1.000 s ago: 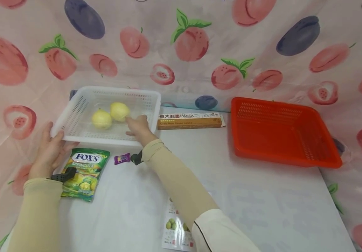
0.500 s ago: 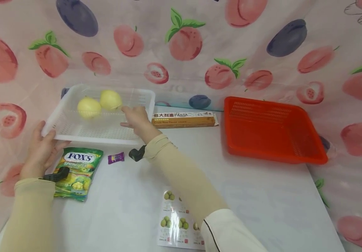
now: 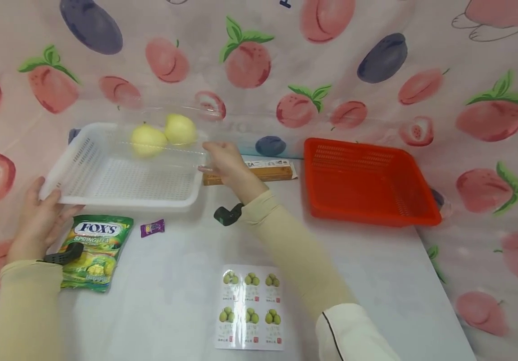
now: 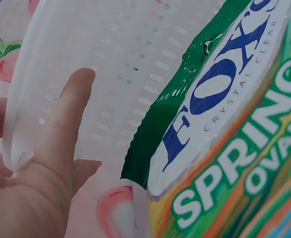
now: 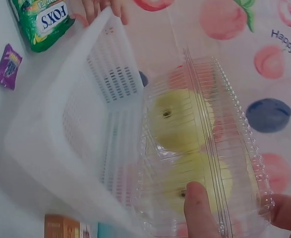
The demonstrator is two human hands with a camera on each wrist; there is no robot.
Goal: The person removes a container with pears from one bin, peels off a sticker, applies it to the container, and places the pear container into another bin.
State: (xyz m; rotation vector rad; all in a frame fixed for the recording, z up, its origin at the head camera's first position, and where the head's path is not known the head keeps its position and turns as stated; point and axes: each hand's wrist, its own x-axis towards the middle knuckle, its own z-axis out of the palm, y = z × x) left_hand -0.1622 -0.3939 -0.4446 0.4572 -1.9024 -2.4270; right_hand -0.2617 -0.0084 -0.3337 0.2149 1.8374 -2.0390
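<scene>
A white plastic basket [image 3: 125,201] stands at the back left of the table. My left hand [image 3: 37,223] grips its front left corner, thumb inside and fingers outside in the left wrist view. My right hand [image 3: 228,168] pinches the right end of a clear plastic clamshell box [image 5: 220,134], with the thumb on one side and fingers on the other. Inside the box are two round yellow fruits [image 3: 148,139]. The box is tilted and raised over the basket's back part. Under my left wrist lies a green FOX'S candy bag [image 3: 94,255].
A purple wrapped candy [image 3: 153,228] lies in front of the basket. Behind my right hand is a pasta box [image 3: 270,173]. A red basket [image 3: 371,216] stands at the right, and a sheet of fruit stickers [image 3: 250,307] lies near the front. A fruit-print cloth hangs behind.
My right hand has lifted the clear box with the two fruits up from the basket's floor and tilted it toward the back. My left hand keeps its grip. The head view has shifted right.
</scene>
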